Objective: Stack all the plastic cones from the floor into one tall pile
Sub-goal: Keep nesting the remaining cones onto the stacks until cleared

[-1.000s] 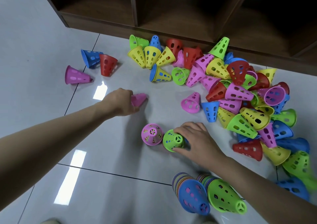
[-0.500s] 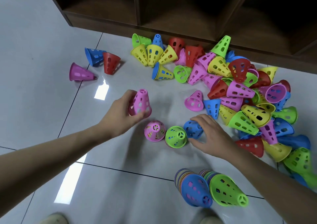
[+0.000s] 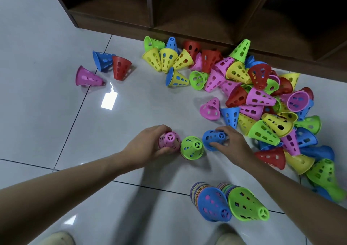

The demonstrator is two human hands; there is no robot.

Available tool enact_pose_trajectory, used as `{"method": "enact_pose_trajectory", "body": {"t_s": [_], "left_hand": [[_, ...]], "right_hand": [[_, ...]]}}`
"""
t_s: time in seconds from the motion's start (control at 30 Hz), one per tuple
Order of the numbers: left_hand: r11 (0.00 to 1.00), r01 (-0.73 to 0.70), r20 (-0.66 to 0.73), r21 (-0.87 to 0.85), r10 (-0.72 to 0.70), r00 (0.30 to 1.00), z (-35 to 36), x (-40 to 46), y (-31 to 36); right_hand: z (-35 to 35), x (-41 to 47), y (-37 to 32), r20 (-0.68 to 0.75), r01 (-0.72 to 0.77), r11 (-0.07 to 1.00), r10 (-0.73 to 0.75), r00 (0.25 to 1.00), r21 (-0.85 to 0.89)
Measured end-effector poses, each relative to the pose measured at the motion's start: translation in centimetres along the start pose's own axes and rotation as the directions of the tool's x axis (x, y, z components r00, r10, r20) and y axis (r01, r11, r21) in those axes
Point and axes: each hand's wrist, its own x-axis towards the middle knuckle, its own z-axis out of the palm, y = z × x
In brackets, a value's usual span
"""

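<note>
- Under the left hand [image 3: 148, 145] stands a pink perforated plastic cone [image 3: 169, 141], narrow end up; the fingers and thumb curl round its sides and grip it on the pale tiled floor [image 3: 47, 113].
- Just right of that hand, touching or nearly touching the pink cone, a green perforated plastic cone [image 3: 191, 147] stands upright by itself, between the two hands.
- Right hand [image 3: 231, 143] grips a blue perforated plastic cone [image 3: 213, 138], tilted with its narrow end toward the green one; the thumb lies under it and the fingers over the top.
- Beyond and to the right of the right hand spreads a loose heap of coloured plastic cones [image 3: 262, 98], reaching back to the base of a dark wooden shelf unit [image 3: 169, 10]; its nearest members, a blue and a yellow one, lie just beside the right hand's knuckles.
- Far beyond the left hand and off to its left lie three stray cones: a pink one [image 3: 87, 76], a blue one [image 3: 102, 60] and a red one [image 3: 121, 67], well apart from the heap.
- Nearer the person than the right forearm lie two tipped stacks of nested cones, one capped in blue [image 3: 212, 203], the other capped in green [image 3: 246, 205], side by side and touching.
- Bare floor stretches ahead of the left hand up to the strays, and to the left of the left forearm.
</note>
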Motion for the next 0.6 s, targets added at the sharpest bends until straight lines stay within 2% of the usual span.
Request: {"method": "enact_pose_trajectory", "body": {"t_s": [0.1, 0.17, 0.23, 0.3, 0.33, 0.4, 0.43, 0.53, 0.6], "left_hand": [[1.000, -0.018, 0.021, 0.017, 0.018, 1.000, -0.1, 0.4, -0.8], [0.999, -0.029, 0.031, 0.015, 0.028, 0.999, 0.2, 0.5, -1.5], [0.998, -0.039, 0.016, 0.044, 0.038, 0.999, 0.6, 0.5, -1.9], [0.995, -0.034, -0.032, 0.097, 0.037, 0.999, 1.1, 0.3, -2.1], [0.992, -0.025, -0.057, 0.126, 0.033, 0.998, 1.3, 0.1, -2.1], [0.985, -0.009, -0.100, 0.174, 0.027, 0.995, 1.8, 0.1, -2.2], [0.982, 0.001, -0.117, 0.188, 0.021, 0.993, 1.9, 0.1, -2.3], [0.973, 0.050, -0.182, 0.223, -0.009, 0.983, 1.6, 0.5, -2.4], [0.970, 0.090, -0.224, 0.224, -0.038, 0.974, 1.0, 0.8, -2.6]], "right_hand": [[-1.0, -0.5, -2.4, -0.043, -0.158, 0.939, 0.179, 0.983, 0.305], [-2.0, -1.3, -4.4, -0.103, -0.130, 0.890, 0.193, 0.976, 0.437], [-2.6, -2.2, -6.3, -0.193, -0.022, 0.896, 0.120, 0.974, 0.444], [-2.9, -3.4, -8.0, -0.228, 0.139, 0.934, -0.064, 0.972, 0.330], [-2.9, -4.0, -8.7, -0.199, 0.228, 0.948, -0.185, 0.962, 0.221], [-2.5, -4.7, -9.7, -0.073, 0.403, 0.915, -0.402, 0.913, -0.009], [-2.1, -4.7, -10.0, -0.005, 0.462, 0.881, -0.464, 0.886, -0.101], [-0.8, -4.1, -9.6, 0.076, 0.525, 0.787, -0.531, 0.844, -0.325], [0.0, -3.7, -8.8, 0.112, 0.525, 0.744, -0.530, 0.840, -0.413]]}}
